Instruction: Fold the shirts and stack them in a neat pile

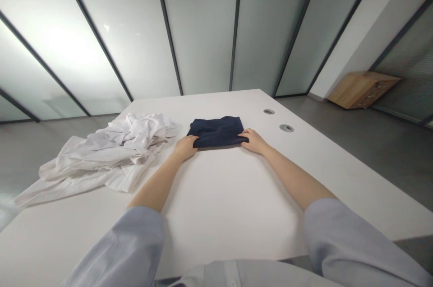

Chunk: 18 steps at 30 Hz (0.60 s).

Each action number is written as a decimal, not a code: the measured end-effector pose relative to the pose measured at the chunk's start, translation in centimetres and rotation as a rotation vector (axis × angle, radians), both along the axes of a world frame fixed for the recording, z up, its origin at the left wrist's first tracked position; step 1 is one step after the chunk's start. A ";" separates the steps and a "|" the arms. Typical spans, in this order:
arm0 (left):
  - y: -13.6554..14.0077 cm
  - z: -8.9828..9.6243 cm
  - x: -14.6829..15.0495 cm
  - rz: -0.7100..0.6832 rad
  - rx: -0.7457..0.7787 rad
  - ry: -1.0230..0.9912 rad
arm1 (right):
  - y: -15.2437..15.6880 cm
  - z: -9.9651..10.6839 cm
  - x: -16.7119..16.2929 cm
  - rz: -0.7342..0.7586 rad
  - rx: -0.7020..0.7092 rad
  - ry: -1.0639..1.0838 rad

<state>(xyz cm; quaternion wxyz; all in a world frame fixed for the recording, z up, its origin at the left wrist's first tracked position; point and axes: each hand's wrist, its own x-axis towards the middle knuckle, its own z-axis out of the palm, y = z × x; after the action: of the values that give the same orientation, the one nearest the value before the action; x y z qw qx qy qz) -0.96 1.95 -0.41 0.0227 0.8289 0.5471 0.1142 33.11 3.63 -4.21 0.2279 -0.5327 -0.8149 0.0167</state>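
My left hand and right hand each pinch a near corner of the folded navy cloth, which lies flat between them on the bench, keeping its edges square. The crumpled white garment lies beyond my left hand.

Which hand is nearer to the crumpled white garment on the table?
Left. The left hand grips the near left corner of the folded navy cloth, right beside the white garment. The right hand holds the cloth's near right corner, on the far side from the garment.
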 end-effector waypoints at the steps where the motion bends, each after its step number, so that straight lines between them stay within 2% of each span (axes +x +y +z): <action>1: 0.0 -0.2 -0.2 0.004 -0.005 -0.033 | 0.1 -0.3 0.2 0.011 0.017 0.027; 4: 0.5 -0.5 -0.9 0.011 -0.005 -0.127 | 0.2 -0.6 0.5 0.047 0.021 0.093; 11: 1.4 -0.7 -2.5 0.020 -0.108 -0.284 | 0.0 0.4 0.3 0.048 -0.104 0.214; 18: 1.6 -0.6 -3.3 0.060 -0.125 -0.415 | 0.0 0.5 0.3 0.056 -0.086 0.218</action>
<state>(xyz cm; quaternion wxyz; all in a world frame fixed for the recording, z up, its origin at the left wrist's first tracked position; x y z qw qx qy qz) -4.22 3.55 -1.00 0.1827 0.7679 0.5614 0.2487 33.46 3.60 -3.70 0.2915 -0.5139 -0.7985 0.1156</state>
